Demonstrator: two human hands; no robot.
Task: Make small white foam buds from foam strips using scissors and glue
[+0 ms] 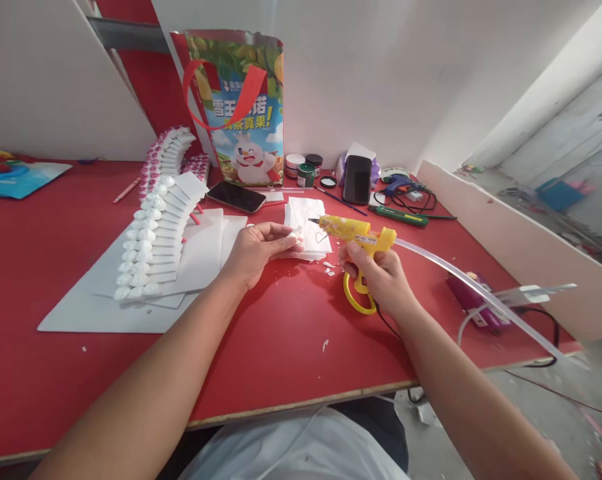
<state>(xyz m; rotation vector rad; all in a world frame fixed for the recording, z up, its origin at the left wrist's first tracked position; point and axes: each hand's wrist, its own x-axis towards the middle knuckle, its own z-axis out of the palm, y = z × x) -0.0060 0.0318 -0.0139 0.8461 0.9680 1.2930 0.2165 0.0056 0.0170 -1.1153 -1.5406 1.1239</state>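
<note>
My right hand (pixel 378 273) is wrapped round the grip of a yellow hot glue gun (pixel 348 229), its nozzle pointing left. A long clear glue stick (pixel 461 277) runs out of its back. My left hand (pixel 261 250) pinches a small crumpled white piece (pixel 297 233), which looks like paper, near the nozzle but apart from it. Just behind the fingers lies a stack of white paper sheets (pixel 308 217). A yellow loop (pixel 355 300) shows below my right hand; what it belongs to is partly hidden.
At left, a curved white piece edged with white puffs (pixel 145 233) rests on white boards (pixel 101 307). Behind stand a printed bag (pixel 251 133), paint jars (pixel 305 175) and phones (pixel 237 197). A green screwdriver (pixel 401 215) and a purple object with cords (pixel 481 303) lie at right.
</note>
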